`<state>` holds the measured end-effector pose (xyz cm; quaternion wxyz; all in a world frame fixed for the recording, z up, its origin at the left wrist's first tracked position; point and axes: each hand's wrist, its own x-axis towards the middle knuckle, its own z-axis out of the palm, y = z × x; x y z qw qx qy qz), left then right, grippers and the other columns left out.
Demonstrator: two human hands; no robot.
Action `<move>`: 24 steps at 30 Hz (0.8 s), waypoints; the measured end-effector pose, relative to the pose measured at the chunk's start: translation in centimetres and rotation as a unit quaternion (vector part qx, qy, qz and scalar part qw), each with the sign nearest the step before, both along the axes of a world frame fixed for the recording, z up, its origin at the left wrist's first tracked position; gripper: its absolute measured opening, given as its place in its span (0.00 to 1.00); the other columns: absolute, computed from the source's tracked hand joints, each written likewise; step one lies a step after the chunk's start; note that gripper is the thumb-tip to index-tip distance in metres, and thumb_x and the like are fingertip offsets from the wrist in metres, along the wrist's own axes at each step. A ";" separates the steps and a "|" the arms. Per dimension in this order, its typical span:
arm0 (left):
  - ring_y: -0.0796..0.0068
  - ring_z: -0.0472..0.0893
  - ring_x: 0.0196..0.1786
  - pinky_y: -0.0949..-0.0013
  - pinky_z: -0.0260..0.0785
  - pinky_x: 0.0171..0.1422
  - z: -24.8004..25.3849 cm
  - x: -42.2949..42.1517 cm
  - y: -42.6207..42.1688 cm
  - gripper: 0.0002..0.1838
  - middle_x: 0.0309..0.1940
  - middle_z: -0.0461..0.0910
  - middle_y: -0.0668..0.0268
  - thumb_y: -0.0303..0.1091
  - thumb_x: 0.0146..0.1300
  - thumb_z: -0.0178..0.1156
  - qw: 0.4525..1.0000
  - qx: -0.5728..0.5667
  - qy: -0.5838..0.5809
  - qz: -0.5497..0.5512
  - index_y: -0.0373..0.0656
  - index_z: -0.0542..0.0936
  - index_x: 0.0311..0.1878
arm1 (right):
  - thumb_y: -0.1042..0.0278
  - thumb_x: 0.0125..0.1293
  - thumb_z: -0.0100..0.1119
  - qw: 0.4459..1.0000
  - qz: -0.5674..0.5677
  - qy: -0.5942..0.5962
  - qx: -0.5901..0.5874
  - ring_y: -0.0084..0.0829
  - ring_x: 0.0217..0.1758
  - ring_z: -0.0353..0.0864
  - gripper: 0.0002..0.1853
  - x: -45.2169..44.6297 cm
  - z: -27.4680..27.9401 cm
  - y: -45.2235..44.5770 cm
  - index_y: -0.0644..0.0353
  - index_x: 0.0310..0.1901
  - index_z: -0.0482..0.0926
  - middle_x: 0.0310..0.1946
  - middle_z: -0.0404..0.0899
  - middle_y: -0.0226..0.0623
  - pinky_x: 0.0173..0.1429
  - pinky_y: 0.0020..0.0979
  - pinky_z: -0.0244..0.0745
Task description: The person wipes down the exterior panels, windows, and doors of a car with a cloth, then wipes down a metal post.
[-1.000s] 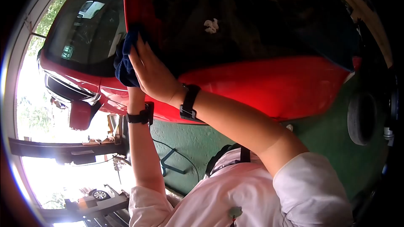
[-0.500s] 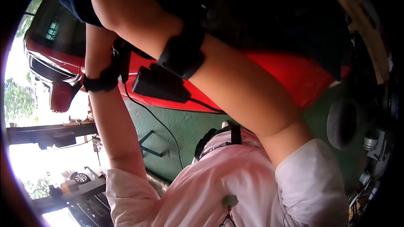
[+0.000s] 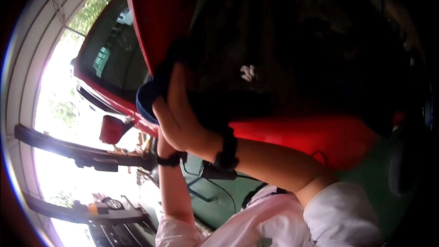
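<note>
Touching a dark blue cloth (image 3: 147, 99), the right hand (image 3: 180, 121) lies outstretched against it; the left hand (image 3: 165, 143) is mostly hidden behind, and in this dim view I cannot tell whether either grips. Beyond the hands rises a red panel (image 3: 151, 0); to their right, a white scrap (image 3: 248, 73); left, a red mirror (image 3: 111, 130).

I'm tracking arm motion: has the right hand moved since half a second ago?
Yes. Judged against the red side mirror, the right hand is lower in the view, now near the mirror's level rather than well above it.
</note>
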<state>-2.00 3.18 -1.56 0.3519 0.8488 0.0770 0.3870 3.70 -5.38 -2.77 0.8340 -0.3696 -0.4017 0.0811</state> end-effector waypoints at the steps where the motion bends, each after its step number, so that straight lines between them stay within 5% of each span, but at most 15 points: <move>1: 0.72 0.71 0.67 0.69 0.62 0.71 -0.1 -0.2 0.1 0.29 0.66 0.72 0.61 0.20 0.68 0.53 1.000 -0.005 0.003 0.007 0.35 0.63 0.73 | 0.68 0.71 0.42 1.000 0.005 0.009 0.022 0.61 0.81 0.32 0.41 0.5 0.4 0.2 0.85 0.72 0.32 0.75 0.33 0.75 0.82 0.43 0.30; 10: 0.71 0.71 0.66 0.69 0.62 0.71 1.3 0.4 2.3 0.29 0.66 0.72 0.60 0.21 0.69 0.53 0.998 -0.002 0.027 0.059 0.35 0.63 0.73 | 0.68 0.71 0.43 0.995 0.025 0.081 0.061 0.70 0.78 0.41 0.33 6.6 1.1 3.5 0.80 0.72 0.51 0.74 0.43 0.73 0.82 0.52 0.39; 16: 0.71 0.72 0.66 0.69 0.62 0.70 0.0 -1.9 0.8 0.28 0.66 0.72 0.60 0.21 0.69 0.53 0.994 -0.010 0.038 0.104 0.35 0.63 0.73 | 0.70 0.68 0.47 0.989 -0.111 0.037 0.092 0.77 0.76 0.43 0.27 -0.2 0.7 1.2 0.84 0.62 0.61 0.70 0.45 0.82 0.79 0.60 0.43; 18: 0.71 0.72 0.66 0.69 0.63 0.70 -0.6 -2.9 -0.1 0.28 0.66 0.72 0.60 0.21 0.69 0.53 0.992 -0.023 0.040 0.118 0.35 0.63 0.73 | 0.70 0.68 0.47 0.976 -0.172 -0.016 0.135 0.70 0.74 0.54 0.28 0.0 2.2 -0.4 0.80 0.66 0.62 0.70 0.52 0.76 0.78 0.59 0.47; 24: 0.71 0.72 0.66 0.69 0.63 0.70 0.1 -0.3 1.1 0.28 0.66 0.73 0.60 0.21 0.69 0.53 0.990 -0.029 0.048 0.127 0.36 0.63 0.73 | 0.64 0.68 0.45 0.951 -0.214 -0.072 0.210 0.68 0.78 0.45 0.39 9.3 6.3 1.8 0.81 0.73 0.45 0.74 0.43 0.76 0.80 0.58 0.41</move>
